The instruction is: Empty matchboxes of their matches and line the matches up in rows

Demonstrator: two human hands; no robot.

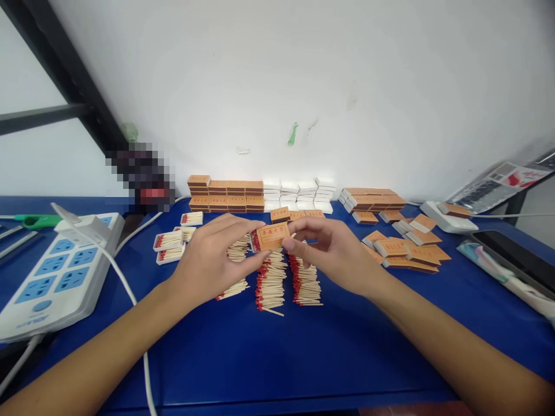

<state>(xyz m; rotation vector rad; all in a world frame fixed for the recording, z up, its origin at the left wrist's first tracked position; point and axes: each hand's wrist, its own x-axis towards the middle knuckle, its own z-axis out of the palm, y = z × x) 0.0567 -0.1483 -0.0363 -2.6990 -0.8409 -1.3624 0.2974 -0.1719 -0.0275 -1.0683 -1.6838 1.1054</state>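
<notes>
Box (pixel 273 236) held up between both hands, above the match piles (pixel 271 283) on the blue table (pixel 277 358). Left end is pinched by the left hand (pixel 212 248), index finger on the far edge, thumb on the near edge; right end is pinched by the right hand (pixel 332 248). Long axis is laid left to right, hand to hand, right end slightly raised; printed face is turned up. Tray (pixel 254 241) is seen protruding at the left end, red heads showing; how far it is inserted cannot be told. Neither hand is clearly nearer.
</notes>
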